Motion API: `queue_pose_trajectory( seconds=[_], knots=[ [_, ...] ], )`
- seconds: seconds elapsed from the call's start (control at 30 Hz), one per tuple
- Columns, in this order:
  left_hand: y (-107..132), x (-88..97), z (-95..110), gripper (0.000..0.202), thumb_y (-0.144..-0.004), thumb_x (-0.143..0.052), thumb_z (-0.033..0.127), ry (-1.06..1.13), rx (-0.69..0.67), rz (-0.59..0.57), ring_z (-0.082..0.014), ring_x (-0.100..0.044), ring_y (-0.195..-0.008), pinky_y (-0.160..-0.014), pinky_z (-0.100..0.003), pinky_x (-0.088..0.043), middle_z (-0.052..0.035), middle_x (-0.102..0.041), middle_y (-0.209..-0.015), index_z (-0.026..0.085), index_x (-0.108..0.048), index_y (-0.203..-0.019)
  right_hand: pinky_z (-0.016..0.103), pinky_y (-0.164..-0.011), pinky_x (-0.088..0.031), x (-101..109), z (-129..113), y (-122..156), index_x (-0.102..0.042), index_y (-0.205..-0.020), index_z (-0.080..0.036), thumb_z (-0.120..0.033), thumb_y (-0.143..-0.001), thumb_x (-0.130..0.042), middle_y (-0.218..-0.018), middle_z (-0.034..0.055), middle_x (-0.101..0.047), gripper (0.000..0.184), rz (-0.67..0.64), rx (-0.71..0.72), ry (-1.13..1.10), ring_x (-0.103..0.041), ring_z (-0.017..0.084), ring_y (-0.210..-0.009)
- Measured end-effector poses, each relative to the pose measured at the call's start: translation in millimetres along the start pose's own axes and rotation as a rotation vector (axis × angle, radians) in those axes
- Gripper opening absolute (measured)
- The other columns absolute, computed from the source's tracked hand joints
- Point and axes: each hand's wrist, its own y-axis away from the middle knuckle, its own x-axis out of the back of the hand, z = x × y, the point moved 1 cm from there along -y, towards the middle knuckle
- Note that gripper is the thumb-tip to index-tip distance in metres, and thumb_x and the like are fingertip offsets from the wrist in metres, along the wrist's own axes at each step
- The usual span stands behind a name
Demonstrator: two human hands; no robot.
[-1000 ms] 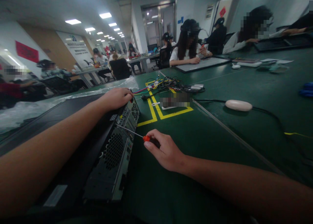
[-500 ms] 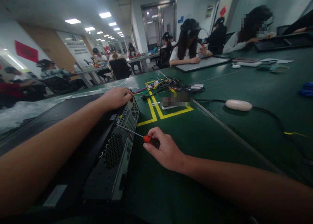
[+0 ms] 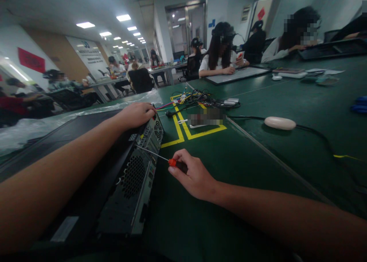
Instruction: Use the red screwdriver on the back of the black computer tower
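A black desktop computer case [image 3: 86, 178] lies flat on the green table [image 3: 229, 170], its grey perforated rear panel [image 3: 134, 185] facing right. My left hand [image 3: 136, 115] is curled over the case's far top corner, gripping it. My right hand [image 3: 192, 176] is closed around a screwdriver [image 3: 172, 162] with a red and black handle. Its thin metal shaft points left and its tip meets the rear panel near the upper edge.
Yellow tape marks [image 3: 183, 130] frame a tangle of coloured cables [image 3: 200, 99] beyond the case. A white oval device [image 3: 279, 123] with a black cord lies to the right. Clear plastic wrap [image 3: 34, 130] lies at left. Other people work at tables behind.
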Motion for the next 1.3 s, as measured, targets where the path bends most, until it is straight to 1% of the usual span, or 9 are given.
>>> queue_pose_trajectory(
  seconds=[0.2,0.43,0.63,0.77,1.07,1.2,1.3],
  knots=[
    [0.5,1.5,1.3,0.061,-0.094,-0.026,0.039,0.003,0.000,-0.014,-0.0302,-0.069,-0.122,-0.109,-0.039,-0.050,-0.0099,-0.074,-0.135,0.019,-0.079,-0.118,0.032,-0.072,-0.046,-0.1,1.5,-0.3,-0.055,-0.106,-0.023,-0.030,-0.100,-0.064,-0.086,-0.0017,-0.064,0.013,0.001,0.015,-0.006,-0.060,0.017,-0.074],
    [0.8,2.6,1.7,0.061,-0.094,-0.027,0.040,0.004,-0.009,-0.006,-0.0294,-0.069,-0.121,-0.110,-0.038,-0.050,-0.0095,-0.075,-0.134,0.019,-0.080,-0.116,0.032,-0.071,-0.045,0.1,0.9,0.2,-0.055,-0.106,-0.022,-0.031,-0.100,-0.063,-0.085,-0.0017,-0.063,0.013,-0.001,0.015,0.000,-0.059,0.016,-0.073],
    [0.7,2.5,1.8,0.062,-0.095,-0.026,0.039,-0.010,0.000,-0.012,-0.0285,-0.069,-0.122,-0.109,-0.037,-0.050,-0.0091,-0.074,-0.135,0.019,-0.079,-0.119,0.032,-0.071,-0.044,-0.9,0.7,-0.3,-0.056,-0.106,-0.021,-0.033,-0.101,-0.062,-0.085,-0.0012,-0.063,0.014,-0.013,0.019,-0.009,-0.060,0.017,-0.073],
    [0.3,1.7,0.8,0.061,-0.095,-0.026,0.038,-0.009,-0.008,-0.012,-0.0276,-0.069,-0.122,-0.109,-0.036,-0.050,-0.0085,-0.074,-0.135,0.019,-0.079,-0.118,0.032,-0.072,-0.043,-0.4,0.4,-0.2,-0.059,-0.106,-0.021,-0.035,-0.102,-0.060,-0.085,-0.0003,-0.064,0.015,-0.008,0.028,0.013,-0.061,0.017,-0.075],
    [-0.2,1.1,0.3,0.059,-0.095,-0.028,0.038,0.009,0.001,-0.001,-0.0285,-0.069,-0.122,-0.109,-0.037,-0.050,-0.0077,-0.076,-0.133,0.020,-0.080,-0.117,0.032,-0.071,-0.041,0.4,0.5,-1.2,-0.064,-0.104,-0.019,-0.035,-0.105,-0.056,-0.084,-0.0002,-0.063,0.018,-0.010,0.048,0.042,-0.059,0.017,-0.075],
    [0.0,0.9,0.6,0.059,-0.095,-0.029,0.038,0.010,0.002,0.002,-0.0285,-0.069,-0.122,-0.109,-0.037,-0.050,-0.0077,-0.076,-0.133,0.020,-0.080,-0.117,0.031,-0.073,-0.043,0.3,0.0,-0.6,-0.062,-0.111,-0.021,-0.035,-0.103,-0.061,-0.088,0.0000,-0.066,0.017,-0.010,0.029,0.025,-0.062,0.017,-0.077],
    [0.3,1.1,0.7,0.059,-0.095,-0.029,0.037,0.010,0.003,0.005,-0.0280,-0.069,-0.123,-0.110,-0.037,-0.050,-0.0075,-0.075,-0.135,0.020,-0.080,-0.117,0.031,-0.074,-0.045,0.3,0.2,0.2,-0.058,-0.114,-0.022,-0.033,-0.099,-0.068,-0.088,-0.0011,-0.067,0.021,-0.008,0.012,0.036,-0.063,0.017,-0.076]
  ],
)
